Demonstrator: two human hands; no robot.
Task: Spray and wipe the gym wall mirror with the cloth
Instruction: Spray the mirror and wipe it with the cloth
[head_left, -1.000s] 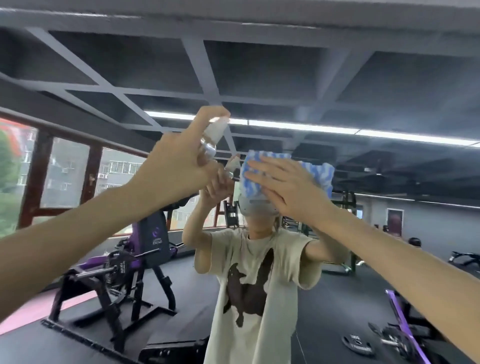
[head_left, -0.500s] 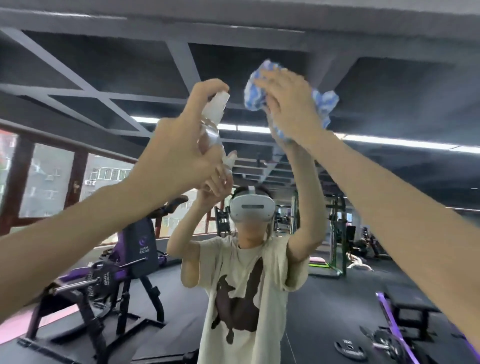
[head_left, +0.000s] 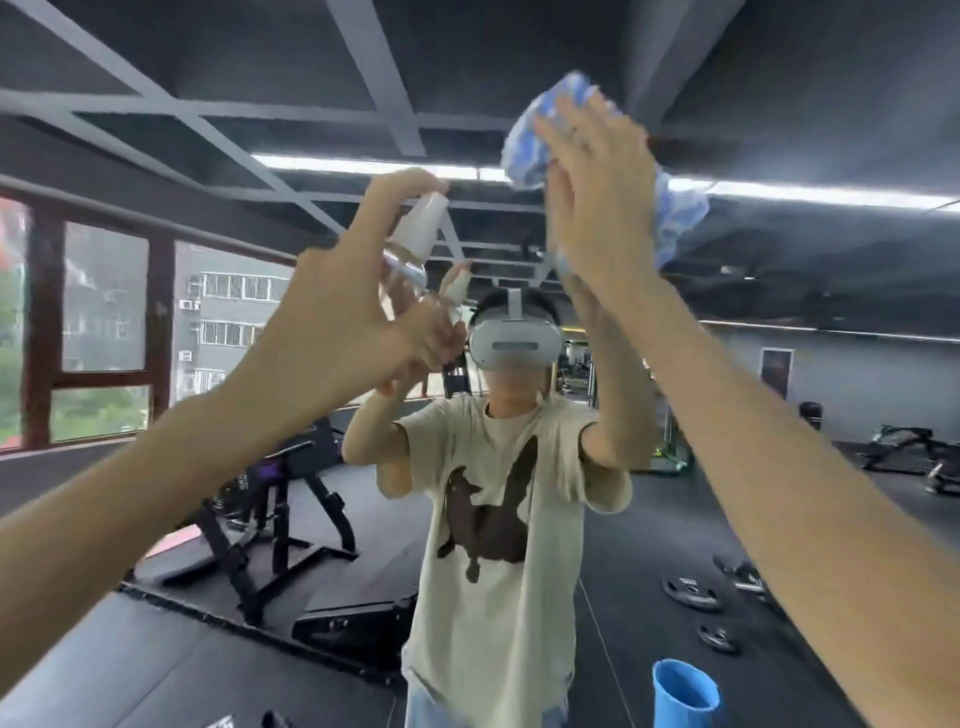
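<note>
Cloth (head_left: 675, 218): blue-and-white, bunched, soft and light. It has no stiffness, so it only wipes where a palm backs it. Best handled with a flat hand over the middle of the wad; loose edges will likely flop and drag. If damp it should slide easily on glass.

Right hand (head_left: 597, 197): fingers straight and spread, palm flat on the cloth, pressing it against the mirror (head_left: 208, 104). It isn't gripping; the cloth is pinned only by pressure, so it could drop if the hand lifts off. The cloth sits between the palm and the glass, high up, with bits sticking out above the fingertips and past the right side of the hand.

Spray bottle (head_left: 415, 234): small, clear, white nozzle cap. Looks light and rigid, possibly slick if wet. Hold it around the body with a finger on top.

Left hand (head_left: 337, 332): fingers wrapped around the bottle, index finger over the cap, nozzle facing the mirror. It is raised to the left of the cloth and lower, apart from it. Can't tell if it's spraying.

Judgement: wiping the upper area, and most of the mirror looks left to do.

Blue bucket (head_left: 683, 693) at lower right.
</note>
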